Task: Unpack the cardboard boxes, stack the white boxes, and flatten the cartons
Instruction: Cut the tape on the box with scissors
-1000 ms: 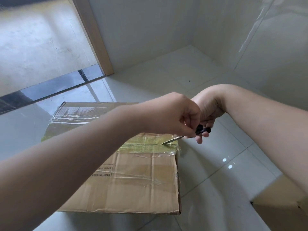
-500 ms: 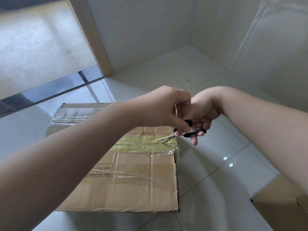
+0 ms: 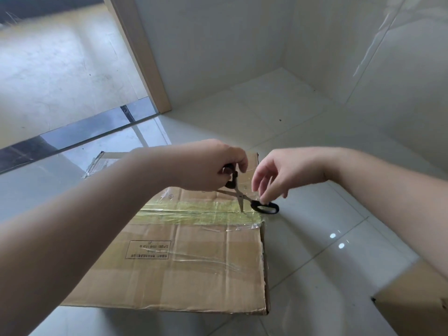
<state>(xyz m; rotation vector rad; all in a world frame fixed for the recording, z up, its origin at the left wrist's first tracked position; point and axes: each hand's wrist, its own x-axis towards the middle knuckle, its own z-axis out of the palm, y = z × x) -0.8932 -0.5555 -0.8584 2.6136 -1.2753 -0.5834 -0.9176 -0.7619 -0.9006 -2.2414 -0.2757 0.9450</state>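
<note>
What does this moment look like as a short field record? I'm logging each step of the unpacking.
left hand: grips one black handle of the scissors
right hand: pinches the other handle
scissors: spread wide, one blade tip on the yellow tape
cardboard box: on the floor, taped shut
second carton: lower right, partly visible

matt cardboard box (image 3: 194,270), glossy tape (image 3: 194,212), glossy floor tiles (image 3: 315,275)

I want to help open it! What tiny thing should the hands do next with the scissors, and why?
Probably draw the blade along the tape. The scissors are spread wide, one blade tip touching the yellowish tape near the right edge of the cardboard box. The left hand grips one handle, the right hand pinches the other, and the tape looks uncut.
</note>
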